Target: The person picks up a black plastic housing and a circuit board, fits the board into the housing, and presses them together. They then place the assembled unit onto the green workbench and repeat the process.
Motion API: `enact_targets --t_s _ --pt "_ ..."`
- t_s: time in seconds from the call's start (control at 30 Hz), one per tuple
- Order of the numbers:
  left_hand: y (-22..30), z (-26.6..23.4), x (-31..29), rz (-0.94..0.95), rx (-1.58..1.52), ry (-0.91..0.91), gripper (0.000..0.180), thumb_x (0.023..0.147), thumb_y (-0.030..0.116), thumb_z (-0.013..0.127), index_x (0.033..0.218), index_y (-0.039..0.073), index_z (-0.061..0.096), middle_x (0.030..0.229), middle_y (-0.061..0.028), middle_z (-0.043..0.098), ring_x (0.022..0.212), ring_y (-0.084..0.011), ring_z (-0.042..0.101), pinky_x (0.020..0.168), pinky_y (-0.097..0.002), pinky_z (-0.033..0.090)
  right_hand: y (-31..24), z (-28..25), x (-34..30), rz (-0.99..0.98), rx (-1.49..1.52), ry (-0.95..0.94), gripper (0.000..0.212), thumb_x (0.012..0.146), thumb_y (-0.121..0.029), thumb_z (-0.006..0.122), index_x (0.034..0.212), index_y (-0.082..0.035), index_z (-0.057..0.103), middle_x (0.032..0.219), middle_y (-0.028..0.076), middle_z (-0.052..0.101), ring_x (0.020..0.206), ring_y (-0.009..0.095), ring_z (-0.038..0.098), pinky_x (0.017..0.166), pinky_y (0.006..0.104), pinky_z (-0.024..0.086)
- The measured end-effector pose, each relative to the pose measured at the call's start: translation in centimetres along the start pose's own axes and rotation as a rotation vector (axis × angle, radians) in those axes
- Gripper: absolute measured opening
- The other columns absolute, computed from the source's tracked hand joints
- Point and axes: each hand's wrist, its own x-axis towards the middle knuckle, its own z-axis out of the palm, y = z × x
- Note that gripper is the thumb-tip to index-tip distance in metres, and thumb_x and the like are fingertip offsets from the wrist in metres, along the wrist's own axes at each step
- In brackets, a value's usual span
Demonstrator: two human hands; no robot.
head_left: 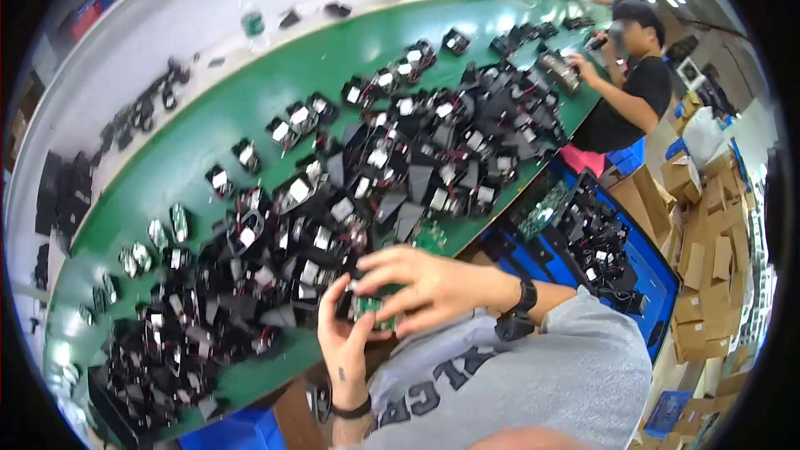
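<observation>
A small green circuit board (364, 307) is held up in front of my body, partly covered by fingers. My left hand (343, 342) grips it from below, thumb on one side and fingers on the other. From the right, my right hand (429, 285) reaches over it with bent fingers, the tips closing on its edge. Just beyond my hands spreads a large pile of black plastic parts (400, 175) with white labels and red and black wires. Another green circuit board (430, 237) lies at the pile's near edge, beyond my right hand.
The pile covers much of a long green table (150, 192), with small units in a row toward its far side. On the right stand a blue bin (654, 271) of black parts and cardboard boxes (704, 283). A co-worker (637, 83) handles parts at the far right.
</observation>
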Motion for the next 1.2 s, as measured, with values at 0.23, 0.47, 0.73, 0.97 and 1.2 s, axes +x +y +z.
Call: enact_targets --t_s 0.23,0.47,0.73,0.97,1.2 --pt "-0.1 2.4 1.6 0.336 0.009 0.057 0.051 0.089 -0.009 0.054 0.135 0.003 0.037 0.129 -0.0146 0.05 0.114 -0.0223 0.056 0.084 -0.0319 0.057 -0.5 1.3 0.2 0.366 -0.115 0.403 0.021 0.063 -0.003 0.079 0.083 -0.005 0.073 0.106 0.009 0.067 0.112 0.029 0.058 0.092 0.0398 0.046" --pt "-1.4 1.8 1.2 0.418 0.181 0.095 0.049 0.09 -0.007 0.055 0.134 0.002 0.037 0.13 -0.016 0.051 0.117 -0.024 0.056 0.085 -0.0312 0.057 -0.2 2.9 0.7 0.445 0.026 0.451 0.015 0.065 0.002 0.075 0.078 -0.003 0.07 0.106 0.01 0.067 0.112 0.029 0.058 0.094 0.039 0.044" --pt "-1.4 1.5 1.5 0.521 0.321 0.124 0.048 0.088 -0.008 0.056 0.132 -0.002 0.038 0.127 -0.0181 0.052 0.115 -0.0232 0.057 0.088 -0.0303 0.053 0.4 3.5 0.2 0.409 0.005 0.404 0.013 0.072 -0.001 0.072 0.08 -0.005 0.063 0.115 0.01 0.063 0.122 0.031 0.051 0.101 0.0422 0.037" --pt "-2.1 1.2 1.7 0.586 0.344 0.145 0.049 0.087 -0.007 0.058 0.132 -0.002 0.042 0.127 -0.0161 0.055 0.115 -0.0205 0.057 0.09 -0.0284 0.051 -0.1 3.3 0.3 0.36 -0.182 0.361 0.013 0.073 -0.007 0.072 0.081 -0.008 0.062 0.119 0.009 0.06 0.128 0.035 0.044 0.104 0.0457 0.032" --pt "-2.1 1.5 1.6 0.584 0.427 0.198 0.05 0.081 -0.009 0.062 0.129 -0.001 0.051 0.12 -0.0136 0.059 0.108 -0.0189 0.06 0.087 -0.0286 0.051 -0.2 2.6 0.3 0.247 -0.401 0.278 0.02 0.064 -0.003 0.074 0.08 -0.008 0.063 0.118 0.007 0.06 0.128 0.036 0.043 0.105 0.0513 0.034"
